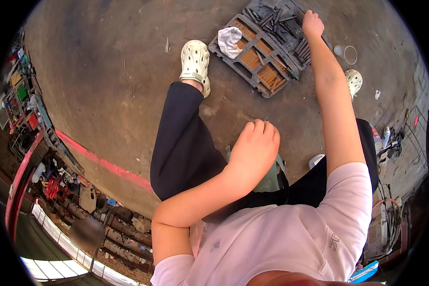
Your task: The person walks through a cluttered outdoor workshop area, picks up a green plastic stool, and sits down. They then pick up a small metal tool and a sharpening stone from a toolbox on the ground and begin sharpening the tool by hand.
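A dark grey plastic case (255,83) lies open on the floor, holding orange-brown sticks (270,79), dark metal pieces (276,21) and a crumpled white cloth (229,42). My right hand (313,24) reaches to the case's far right end with fingers curled; what they hold is hidden. My left hand (253,148) is closed in front of my lap, its fingertips turned away from view, over a pale green object (269,178) that it partly hides. I cannot make out what this hand grips.
My white clogs (194,61) frame the case on the concrete floor (105,76). A small cup and ring (349,54) sit right of it. Cluttered shelving (52,186) and a red rail run along the left; cans (385,137), cables and a wire rack (417,152) stand at right.
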Motion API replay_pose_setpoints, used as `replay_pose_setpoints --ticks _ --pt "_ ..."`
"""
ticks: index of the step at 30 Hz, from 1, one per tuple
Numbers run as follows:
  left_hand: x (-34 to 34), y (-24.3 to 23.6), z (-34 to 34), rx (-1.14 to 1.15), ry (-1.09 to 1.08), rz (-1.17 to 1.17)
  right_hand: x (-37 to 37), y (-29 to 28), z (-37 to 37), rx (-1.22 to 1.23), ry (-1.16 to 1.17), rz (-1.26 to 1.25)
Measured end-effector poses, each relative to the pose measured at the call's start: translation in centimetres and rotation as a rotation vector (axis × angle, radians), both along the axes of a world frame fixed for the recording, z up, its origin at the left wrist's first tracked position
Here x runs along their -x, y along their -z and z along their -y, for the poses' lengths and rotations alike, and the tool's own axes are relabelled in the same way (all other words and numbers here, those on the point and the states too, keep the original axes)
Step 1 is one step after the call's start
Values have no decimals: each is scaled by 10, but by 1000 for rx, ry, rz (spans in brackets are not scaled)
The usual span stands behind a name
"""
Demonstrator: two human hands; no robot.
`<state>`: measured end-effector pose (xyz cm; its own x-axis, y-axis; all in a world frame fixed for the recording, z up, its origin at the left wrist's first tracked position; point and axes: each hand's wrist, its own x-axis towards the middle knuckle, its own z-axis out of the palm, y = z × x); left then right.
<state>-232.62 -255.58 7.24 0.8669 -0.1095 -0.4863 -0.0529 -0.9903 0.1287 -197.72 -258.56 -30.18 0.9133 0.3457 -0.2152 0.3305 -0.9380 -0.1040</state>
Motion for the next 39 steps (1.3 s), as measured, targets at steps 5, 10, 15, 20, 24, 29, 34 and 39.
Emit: replay_pose_setpoints --ticks 5,10,15,20,24,29,34,39 --pt "4 -2 -6 -14 4 -71 5 4 -29 -404 31 196" --pt "-2 -3 -8 40 -18 14 164 -54 -50 -859 -102 -22" --pt "3 4 -14 66 -82 -51 329 -42 -26 -576 -220 -356" --pt "3 18 -17 15 -70 -62 340 -40 -3 -476 -112 -501" --pt "0 23 -14 33 -49 -30 350 -30 57 -448 -205 -579" --pt "-2 23 -5 83 -46 -4 366 -17 138 -355 -246 -577" --pt "0 23 -1 82 -25 3 341 -17 156 -458 29 -570" --pt "-1 27 -1 64 -12 -9 305 -9 121 -517 363 -472"
